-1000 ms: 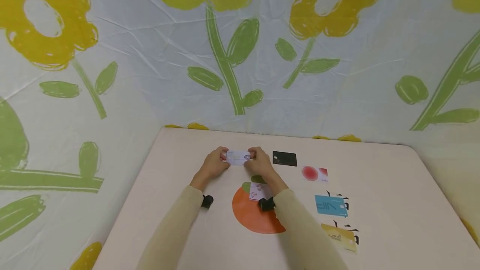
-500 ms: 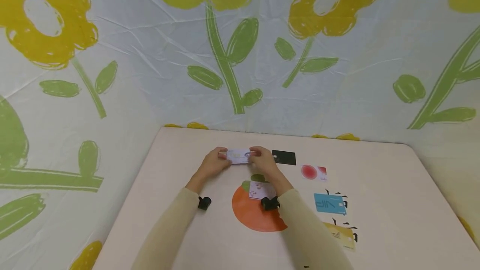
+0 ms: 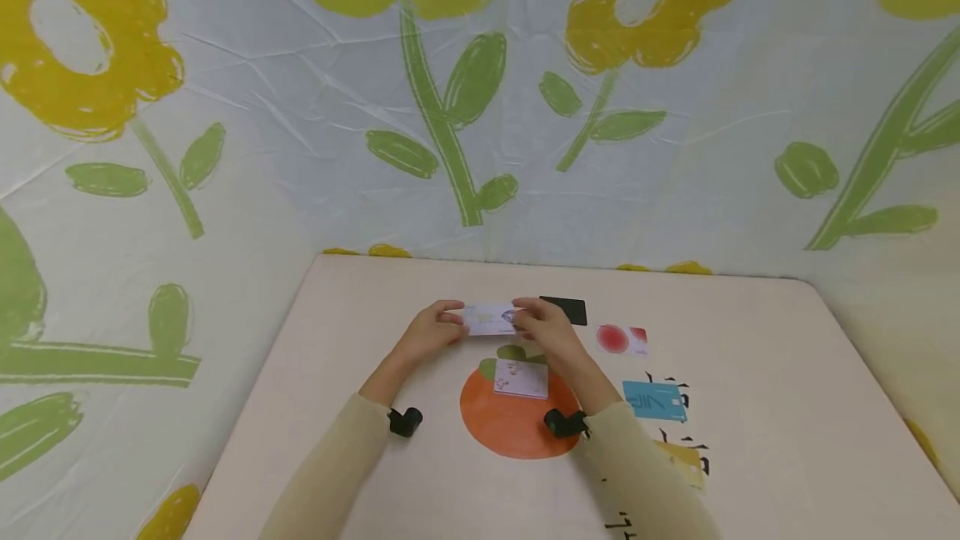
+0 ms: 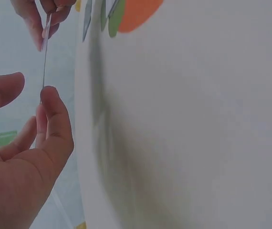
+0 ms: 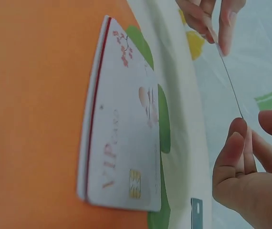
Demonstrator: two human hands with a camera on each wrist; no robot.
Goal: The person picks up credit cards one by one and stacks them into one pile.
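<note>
Table (image 3: 750,340): the far edge runs behind both hands, with flowered fabric (image 3: 330,140) rising beyond it. Pale tabletop lies between the left sleeve (image 3: 322,457) and the left edge; more extends from the card column to the right edge. On the right, the black card (image 3: 572,312) is partly hidden by the right hand (image 3: 553,333); the red-and-white card (image 3: 622,340), blue card (image 3: 652,401) and gold card (image 3: 686,465) follow toward the person, the gold one partly behind the sleeve. A stack of white VIP cards (image 5: 126,129) lies on the orange print (image 3: 491,432), between the forearms.

Fingers: the left hand (image 3: 429,336) pinches one end of the white card (image 3: 487,319), the right hand the other. Each keeps one digit spread off it. The card is suspended above the table, edge-on in both wrist views.
</note>
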